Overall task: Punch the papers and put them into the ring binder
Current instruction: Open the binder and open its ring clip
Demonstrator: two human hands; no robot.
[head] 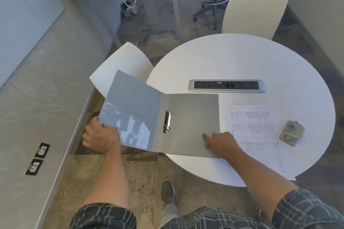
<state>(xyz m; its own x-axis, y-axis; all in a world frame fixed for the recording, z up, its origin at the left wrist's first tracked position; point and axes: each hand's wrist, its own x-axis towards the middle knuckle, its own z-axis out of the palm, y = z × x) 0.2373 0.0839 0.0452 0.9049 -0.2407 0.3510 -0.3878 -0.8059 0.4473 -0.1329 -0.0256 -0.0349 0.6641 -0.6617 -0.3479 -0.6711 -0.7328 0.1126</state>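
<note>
- Plaid sleeves (307, 210) fill the bottom edge, with a shoe (167, 190) on the carpet between them, below the table's near rim.
- Round white table (242, 57): everything else is placed by it.
- Binder (191, 126) lies open at the table's left edge; its back cover is flat on the top, its front cover hangs out past the rim over the floor.
- Rings (167, 121) sit at the spine and carry no sheets.
- Left hand (100, 135), off the table's left side, grips the lower outer corner of the front cover, thumb on top, fingers curled underneath.
- Right hand (221, 143) rests on the back cover's lower right corner, near the table's front; index finger stretched out flat, the rest loosely bent, clamped on nothing.
- Papers (255, 132) lie on the table just right of the binder, partly under the right forearm, one corner jutting over the near rim.
- Punch (291, 133) stands on the table at the papers' right edge, close to the right rim.
- Socket strip (227, 86) is set into the table's middle, beyond the binder.
- Two white chairs (255, 11) stand at the far and left sides of the table.
</note>
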